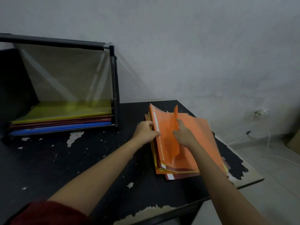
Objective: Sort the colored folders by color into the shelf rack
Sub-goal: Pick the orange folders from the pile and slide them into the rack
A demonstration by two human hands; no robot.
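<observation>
From the head view, picking up the top orange folder from the pile on the table looks underway. The left hand pinches its spine edge. The right hand is at its raised cover, grip unclear. Next it needs lifting to the one shelf rack, which holds three colour layers: yellow, red and blue, sheets uncountable.

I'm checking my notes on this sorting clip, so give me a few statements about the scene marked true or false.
1. In the rack, yellow folders lie above red folders and blue folders. True.
2. The top folder of the pile is green. False: it is an orange folder.
3. The left hand and right hand are both at the pile. True.
4. The rack stands right of the pile. False: it stands left of it.
</observation>
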